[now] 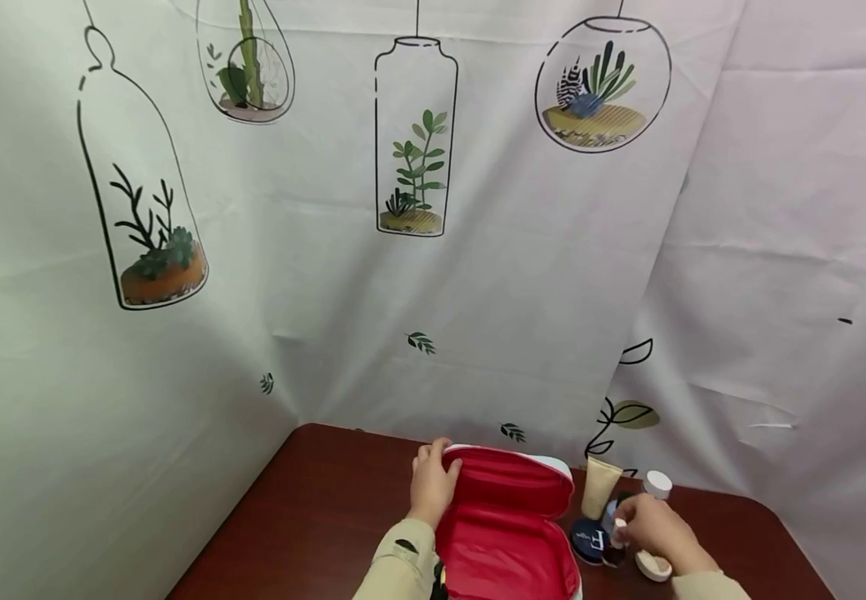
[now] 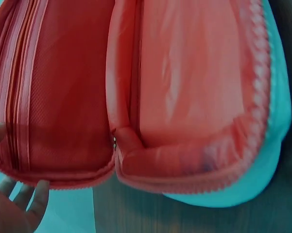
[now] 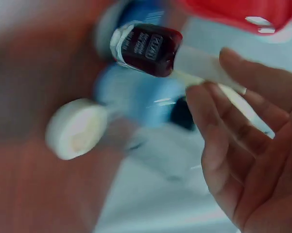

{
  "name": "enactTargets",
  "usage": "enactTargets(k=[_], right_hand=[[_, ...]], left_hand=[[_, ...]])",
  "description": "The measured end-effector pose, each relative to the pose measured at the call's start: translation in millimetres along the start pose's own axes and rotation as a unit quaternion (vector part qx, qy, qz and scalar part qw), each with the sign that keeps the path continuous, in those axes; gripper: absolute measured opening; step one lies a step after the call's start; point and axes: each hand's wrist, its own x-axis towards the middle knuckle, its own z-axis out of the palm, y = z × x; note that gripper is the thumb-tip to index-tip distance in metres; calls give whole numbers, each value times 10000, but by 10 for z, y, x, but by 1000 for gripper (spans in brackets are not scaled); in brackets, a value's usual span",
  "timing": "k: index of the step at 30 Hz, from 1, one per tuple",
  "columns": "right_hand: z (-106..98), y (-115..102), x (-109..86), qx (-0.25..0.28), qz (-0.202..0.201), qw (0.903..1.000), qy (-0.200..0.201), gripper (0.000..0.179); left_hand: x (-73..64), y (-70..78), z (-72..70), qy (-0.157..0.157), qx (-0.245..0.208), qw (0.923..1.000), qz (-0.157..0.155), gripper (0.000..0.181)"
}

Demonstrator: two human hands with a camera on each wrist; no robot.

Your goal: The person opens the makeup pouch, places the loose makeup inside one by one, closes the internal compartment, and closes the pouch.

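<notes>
A cosmetic bag (image 1: 503, 558) with a red lining lies unzipped, its lid (image 1: 511, 479) standing up at the back. My left hand (image 1: 431, 487) grips the lid's left edge; in the left wrist view the thumb lies on the red inner side and the fingers (image 2: 39, 201) on the outer side. To the right of the bag, my right hand (image 1: 656, 527) pinches the white cap (image 3: 199, 63) of a dark red nail polish bottle (image 3: 153, 48) between thumb and fingers. The bottle hangs tilted over the cosmetics.
Close to the right hand stand a cream tube (image 1: 599, 487), a dark blue round compact (image 1: 588, 542), a white-capped container (image 1: 658, 483) and a small round white item with a beige face (image 1: 653, 567). The brown table (image 1: 312, 500) meets a printed curtain (image 1: 508, 292) behind.
</notes>
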Motion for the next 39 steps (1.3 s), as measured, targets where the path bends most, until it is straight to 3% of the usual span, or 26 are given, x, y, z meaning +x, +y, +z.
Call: enactTargets(k=[3, 5, 11, 14, 19, 24, 28, 32, 36, 39], right_hand=[[-38, -203, 95, 559, -935, 9940, -82, 9], [-1, -357, 174, 797, -1195, 9896, -4, 13], [304, -733, 389, 1068, -902, 9846, 1052, 18], [469, -803, 467, 1155, -1032, 9762, 1521, 19], [679, -863, 549, 1244, -1156, 9667, 1913, 20], [792, -916, 644, 735, -1396, 9616, 2248, 19], [832, -931, 675, 495, -1600, 9578, 2336, 18], [867, -940, 674, 516, -1692, 9610, 2125, 17], [894, -954, 672, 484, -1636, 9635, 2061, 16], [911, -969, 679, 402, -1452, 9659, 2107, 15]], left_hand=[[13, 37, 54, 169, 184, 9997, -83, 30], [18, 49, 90, 240, 241, 9993, -162, 30], [40, 68, 162, 320, 67, 9990, -299, 33], [40, 72, 177, 291, -75, 9987, -407, 35], [31, 71, 195, 325, -249, 9973, -608, 41], [41, 73, 204, 433, -249, 9971, -578, 46], [25, 94, 210, 497, -277, 9963, -642, 45], [17, 99, 228, 528, -199, 9957, -738, 42], [24, 85, 224, 462, -235, 9961, -719, 42], [30, 58, 196, 429, -519, 9952, -714, 44]])
